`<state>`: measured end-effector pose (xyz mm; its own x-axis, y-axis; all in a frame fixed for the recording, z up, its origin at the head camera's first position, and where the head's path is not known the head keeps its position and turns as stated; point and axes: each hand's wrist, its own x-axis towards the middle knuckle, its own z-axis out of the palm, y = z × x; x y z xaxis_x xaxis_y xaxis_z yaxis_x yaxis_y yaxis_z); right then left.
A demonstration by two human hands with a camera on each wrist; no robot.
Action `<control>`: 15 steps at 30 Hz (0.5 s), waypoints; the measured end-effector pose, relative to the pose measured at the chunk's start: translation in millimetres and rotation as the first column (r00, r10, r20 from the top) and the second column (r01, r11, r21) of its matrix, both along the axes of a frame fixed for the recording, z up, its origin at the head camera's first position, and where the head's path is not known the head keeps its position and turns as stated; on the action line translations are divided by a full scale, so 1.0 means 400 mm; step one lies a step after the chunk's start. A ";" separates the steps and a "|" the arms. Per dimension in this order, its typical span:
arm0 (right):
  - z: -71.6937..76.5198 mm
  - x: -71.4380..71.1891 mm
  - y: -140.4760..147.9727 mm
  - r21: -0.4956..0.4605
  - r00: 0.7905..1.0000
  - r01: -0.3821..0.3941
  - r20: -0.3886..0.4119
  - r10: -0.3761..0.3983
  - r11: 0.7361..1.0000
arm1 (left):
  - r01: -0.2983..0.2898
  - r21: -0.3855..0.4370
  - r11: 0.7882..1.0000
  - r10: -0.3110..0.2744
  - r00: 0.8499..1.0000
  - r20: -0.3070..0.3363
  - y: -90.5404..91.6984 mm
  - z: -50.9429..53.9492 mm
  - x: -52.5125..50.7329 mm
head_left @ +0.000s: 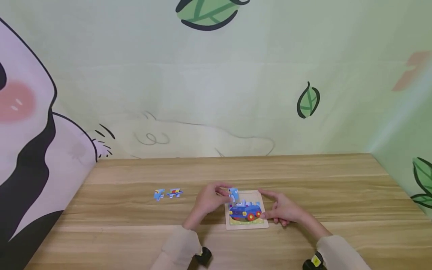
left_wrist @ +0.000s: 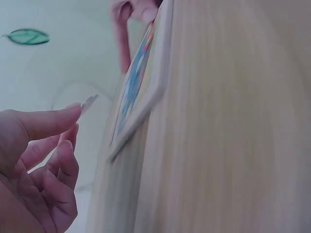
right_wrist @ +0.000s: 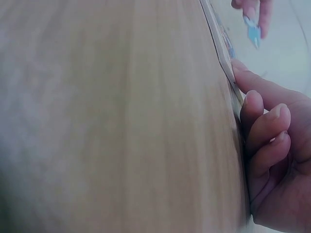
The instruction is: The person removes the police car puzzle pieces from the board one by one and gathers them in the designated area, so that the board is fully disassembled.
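Note:
My left hand pinches a light-blue jigsaw piece between thumb and fingers, over the upper left of a wooden puzzle board. In the left wrist view that piece appears nearly edge-on, raised off the board. Inside the pale frame, a blue vehicle picture with red wheels fills the lower part; bare wood shows at the upper right. My right hand touches the board's right side, its straight index finger at the far corner and thumb at the edge. Its other fingers are loosely bent.
Two loose jigsaw pieces lie left of the board: a light-blue one and a multicoloured one. The wood-grain table meets a wall painted with leaves and a large cartoon figure at its back edge.

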<state>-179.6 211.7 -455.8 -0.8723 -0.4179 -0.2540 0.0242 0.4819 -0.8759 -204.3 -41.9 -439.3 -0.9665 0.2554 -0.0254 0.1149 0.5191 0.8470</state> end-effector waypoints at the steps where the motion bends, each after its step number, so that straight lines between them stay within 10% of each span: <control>1: 0.000 0.000 0.000 0.003 1.000 0.003 0.000 -0.003 1.000 | -0.005 0.003 1.000 0.005 1.000 -0.005 -0.014 0.000 -0.001; 15: -0.001 0.000 0.001 0.019 1.000 0.015 -0.008 -0.015 1.000 | -0.185 -0.112 0.976 0.175 0.980 -0.097 -0.203 -0.013 -0.010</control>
